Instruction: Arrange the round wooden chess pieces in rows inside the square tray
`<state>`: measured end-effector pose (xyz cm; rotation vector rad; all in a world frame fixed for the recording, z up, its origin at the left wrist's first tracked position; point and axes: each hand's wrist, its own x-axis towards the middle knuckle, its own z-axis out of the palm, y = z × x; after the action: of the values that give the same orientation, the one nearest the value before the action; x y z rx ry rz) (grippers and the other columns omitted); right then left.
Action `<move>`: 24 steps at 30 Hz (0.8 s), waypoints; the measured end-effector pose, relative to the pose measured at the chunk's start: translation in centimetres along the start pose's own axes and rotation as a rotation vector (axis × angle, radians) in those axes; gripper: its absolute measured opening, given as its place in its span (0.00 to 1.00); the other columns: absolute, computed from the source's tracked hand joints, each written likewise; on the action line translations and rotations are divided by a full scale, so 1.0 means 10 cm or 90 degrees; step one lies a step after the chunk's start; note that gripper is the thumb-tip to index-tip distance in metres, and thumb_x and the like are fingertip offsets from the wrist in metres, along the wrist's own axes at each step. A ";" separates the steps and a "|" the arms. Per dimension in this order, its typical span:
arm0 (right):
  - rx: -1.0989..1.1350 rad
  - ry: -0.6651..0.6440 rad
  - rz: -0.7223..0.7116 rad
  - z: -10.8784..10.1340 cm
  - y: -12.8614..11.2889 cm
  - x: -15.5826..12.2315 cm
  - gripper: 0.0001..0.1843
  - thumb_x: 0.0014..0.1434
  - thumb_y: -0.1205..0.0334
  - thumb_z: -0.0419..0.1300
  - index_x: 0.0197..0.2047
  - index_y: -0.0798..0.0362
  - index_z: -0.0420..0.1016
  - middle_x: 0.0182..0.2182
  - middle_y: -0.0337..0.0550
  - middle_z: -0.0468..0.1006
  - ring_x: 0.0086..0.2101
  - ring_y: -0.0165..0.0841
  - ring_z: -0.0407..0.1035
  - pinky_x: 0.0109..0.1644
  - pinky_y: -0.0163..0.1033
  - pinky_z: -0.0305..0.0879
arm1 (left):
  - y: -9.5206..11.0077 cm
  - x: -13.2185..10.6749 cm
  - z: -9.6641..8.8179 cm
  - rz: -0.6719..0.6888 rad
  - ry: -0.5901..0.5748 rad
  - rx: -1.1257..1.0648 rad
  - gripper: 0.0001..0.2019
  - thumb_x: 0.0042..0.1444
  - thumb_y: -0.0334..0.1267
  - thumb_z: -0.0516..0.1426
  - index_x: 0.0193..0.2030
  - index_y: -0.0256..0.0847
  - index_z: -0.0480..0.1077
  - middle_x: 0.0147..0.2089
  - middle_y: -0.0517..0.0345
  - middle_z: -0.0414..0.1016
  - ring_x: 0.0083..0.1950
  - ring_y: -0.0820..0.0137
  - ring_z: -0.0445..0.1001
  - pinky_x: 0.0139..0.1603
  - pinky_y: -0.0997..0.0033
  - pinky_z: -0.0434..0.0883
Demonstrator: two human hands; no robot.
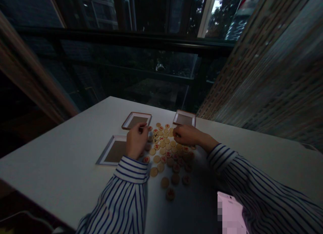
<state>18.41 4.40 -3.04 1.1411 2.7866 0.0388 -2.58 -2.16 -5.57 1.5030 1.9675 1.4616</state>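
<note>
Round wooden Chinese chess pieces (163, 151), some with red or black characters and some blank side up, lie scattered and partly piled on the white table (70, 149). My left hand (136, 141) is at the left edge of the pieces, between them and the trays, thumb and fingers pinched together. Whatever is between those fingertips is too dark and small to make out. At the far right of the spread, my right hand (188, 134) reaches down with curled fingers against the pieces. Its fingertips are partly hidden, and so is anything in them.
Behind my left hand lies a shallow brown-edged tray (127, 121); another tray (186, 112) is behind my right hand. A larger white-walled tray (104, 153) sits left. A pink phone (230, 210) is near my right sleeve. Beyond the table are a window railing (126, 37) and curtains.
</note>
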 end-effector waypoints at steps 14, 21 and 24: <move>0.001 0.045 0.000 -0.10 -0.08 -0.01 0.14 0.57 0.58 0.48 0.40 0.51 0.72 0.40 0.45 0.75 0.36 0.35 0.68 0.34 0.35 0.55 | -0.09 -0.04 -0.03 0.197 -0.295 0.346 0.12 0.53 0.35 0.50 0.41 0.43 0.73 0.42 0.47 0.75 0.48 0.59 0.70 0.47 0.64 0.63; 0.012 0.062 -0.018 -0.11 -0.12 -0.01 0.15 0.58 0.58 0.47 0.42 0.52 0.71 0.41 0.47 0.74 0.37 0.35 0.67 0.36 0.36 0.55 | -0.08 -0.04 -0.02 0.203 -0.311 0.370 0.11 0.54 0.36 0.50 0.36 0.44 0.74 0.38 0.49 0.76 0.46 0.60 0.70 0.46 0.64 0.61; 0.010 0.065 -0.015 -0.13 -0.15 -0.01 0.15 0.58 0.58 0.46 0.42 0.52 0.71 0.41 0.47 0.74 0.37 0.35 0.67 0.36 0.36 0.55 | -0.09 -0.03 -0.03 0.209 -0.300 0.365 0.11 0.55 0.37 0.49 0.36 0.44 0.74 0.38 0.48 0.76 0.45 0.60 0.71 0.45 0.64 0.62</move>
<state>17.28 3.34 -1.83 1.1407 2.8942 0.0750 -3.17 -2.59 -6.27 2.2400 1.9777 0.5366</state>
